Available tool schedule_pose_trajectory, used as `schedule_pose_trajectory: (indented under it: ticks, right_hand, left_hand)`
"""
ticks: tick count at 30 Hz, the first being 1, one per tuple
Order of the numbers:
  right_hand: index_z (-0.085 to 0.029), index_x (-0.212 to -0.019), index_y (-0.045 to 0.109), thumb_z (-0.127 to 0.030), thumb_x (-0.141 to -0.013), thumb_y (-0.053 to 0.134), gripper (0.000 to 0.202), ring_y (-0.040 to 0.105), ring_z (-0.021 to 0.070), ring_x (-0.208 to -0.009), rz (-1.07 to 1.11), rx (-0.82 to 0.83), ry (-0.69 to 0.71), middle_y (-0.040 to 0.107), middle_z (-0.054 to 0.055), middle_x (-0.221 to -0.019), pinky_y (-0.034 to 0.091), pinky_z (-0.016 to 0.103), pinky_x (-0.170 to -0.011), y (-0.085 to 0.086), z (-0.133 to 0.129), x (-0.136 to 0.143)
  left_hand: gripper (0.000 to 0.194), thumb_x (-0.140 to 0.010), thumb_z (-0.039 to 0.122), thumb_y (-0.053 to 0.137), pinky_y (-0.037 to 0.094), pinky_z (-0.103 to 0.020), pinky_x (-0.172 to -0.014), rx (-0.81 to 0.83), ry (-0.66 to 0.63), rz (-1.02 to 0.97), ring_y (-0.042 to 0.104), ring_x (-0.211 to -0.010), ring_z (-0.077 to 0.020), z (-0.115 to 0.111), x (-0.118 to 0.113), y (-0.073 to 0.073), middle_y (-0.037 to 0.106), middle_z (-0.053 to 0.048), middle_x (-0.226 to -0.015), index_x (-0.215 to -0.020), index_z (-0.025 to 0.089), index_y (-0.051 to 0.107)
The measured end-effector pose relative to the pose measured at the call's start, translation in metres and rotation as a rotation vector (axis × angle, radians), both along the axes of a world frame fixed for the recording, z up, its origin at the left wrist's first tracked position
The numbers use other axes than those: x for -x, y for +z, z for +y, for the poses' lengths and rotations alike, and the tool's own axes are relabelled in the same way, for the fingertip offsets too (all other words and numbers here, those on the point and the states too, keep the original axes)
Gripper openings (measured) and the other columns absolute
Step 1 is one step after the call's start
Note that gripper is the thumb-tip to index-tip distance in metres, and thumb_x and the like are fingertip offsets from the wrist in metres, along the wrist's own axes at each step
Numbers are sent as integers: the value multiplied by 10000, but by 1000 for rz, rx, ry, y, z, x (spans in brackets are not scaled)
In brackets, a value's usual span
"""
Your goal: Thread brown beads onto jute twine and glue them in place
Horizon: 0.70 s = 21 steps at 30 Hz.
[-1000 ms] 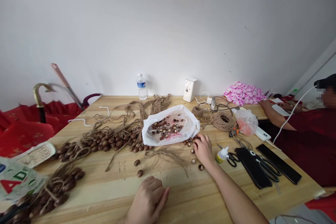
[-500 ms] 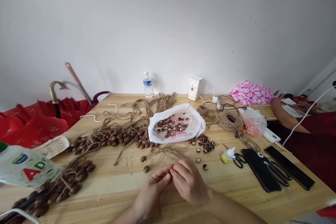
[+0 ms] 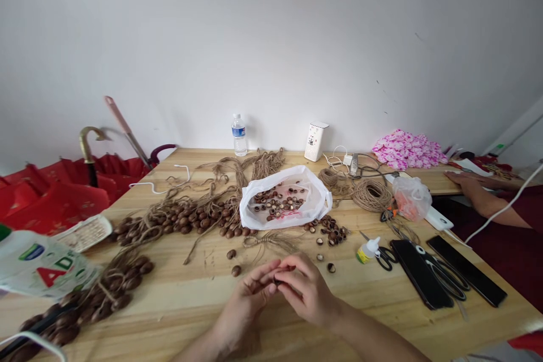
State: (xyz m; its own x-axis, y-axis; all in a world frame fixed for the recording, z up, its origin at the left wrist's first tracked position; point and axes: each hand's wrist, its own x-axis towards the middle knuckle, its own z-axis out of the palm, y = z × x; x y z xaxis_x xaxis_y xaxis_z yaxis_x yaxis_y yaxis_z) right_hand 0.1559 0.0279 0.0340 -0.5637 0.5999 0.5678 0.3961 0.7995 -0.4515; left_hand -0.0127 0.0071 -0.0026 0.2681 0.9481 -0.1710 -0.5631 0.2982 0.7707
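So on my bench (image 3: 182, 305), far left, there's a big white bottle (image 3: 46, 266) by a bunch of brown nuts on twine (image 3: 123, 288). In the middle my left hand (image 3: 246, 300) and right hand (image 3: 307, 291) meet, both grips pinched on one small dark shell piece (image 3: 276, 281), just in front of the open white bag (image 3: 286, 198). Right of that: loose shells (image 3: 334, 232), a glue bottle (image 3: 368, 250), scissors (image 3: 443, 277) and two black phones (image 3: 418, 274).

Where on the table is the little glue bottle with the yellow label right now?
In the head view, the glue bottle is on the right, just left of the black-handled scissors.
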Motion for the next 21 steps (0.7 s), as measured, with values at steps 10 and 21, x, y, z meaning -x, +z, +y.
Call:
schedule_pose_trajectory:
  ticks: [10,21]
  right_hand:
    - [-187,-852,558,-100,-779,512,122,550,194,-913,23,65,37,554,87,-975,485,327,-792,-2,2,0]
    - [-186,-808,577,-151,-833,503,85,559,169,-693,216,-97,-464,599,56,-765,464,279,-615,7,36,-42]
  left_hand:
    - [352,-658,248,741,456,-373,-894,-85,14,176,625,-976,-232,3,0,1,725,-74,-994,-1003,216,678]
    - [340,-668,244,738,466,-352,-812,-31,38,74,635,-809,-181,0,0,1,716,-93,-970,-993,181,660]
